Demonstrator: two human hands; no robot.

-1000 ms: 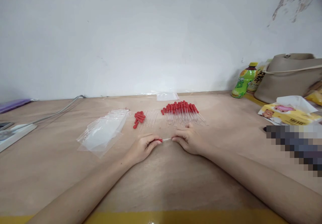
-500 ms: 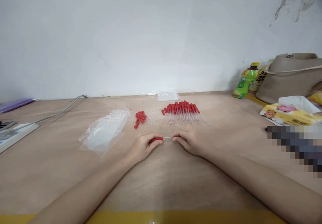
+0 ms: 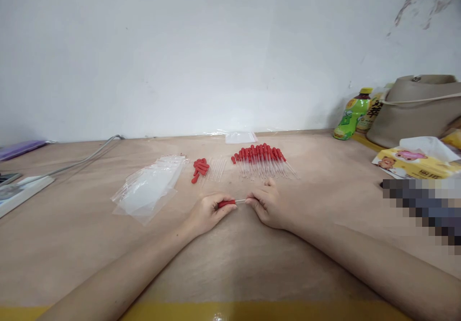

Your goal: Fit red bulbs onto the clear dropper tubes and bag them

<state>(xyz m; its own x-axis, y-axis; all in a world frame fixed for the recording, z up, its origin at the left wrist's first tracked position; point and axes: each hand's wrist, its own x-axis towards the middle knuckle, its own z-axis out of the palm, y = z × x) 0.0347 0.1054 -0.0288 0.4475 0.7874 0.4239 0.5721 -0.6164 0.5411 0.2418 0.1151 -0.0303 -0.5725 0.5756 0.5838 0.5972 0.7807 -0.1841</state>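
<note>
My left hand [image 3: 211,210] is closed around a red rubber dropper bulb [image 3: 226,204], whose open end points right. Pinched in my right hand [image 3: 268,205] is a thin clear glass dropper tube [image 3: 240,201]; its left end meets the bulb, and how deep it sits inside I cannot tell. Beyond my hands lies a small heap of loose red bulbs [image 3: 200,168], with a row of bare glass tubes [image 3: 216,169] beside it. Farther right, several droppers with red bulbs on them [image 3: 264,157] lie side by side, tips toward me.
Clear zip bags [image 3: 147,191] are fanned out on the left. Another bag [image 3: 240,138] lies by the wall. A power strip [image 3: 25,196] with a grey cable is far left. On the right are a green bottle [image 3: 353,114], a grey handbag [image 3: 410,112] and a tissue pack [image 3: 414,160].
Both hands have shifted slightly toward me, still holding the bulb and the tube. The gap between the hands is a little narrower. A finger of my right hand now lifts away from the others.
</note>
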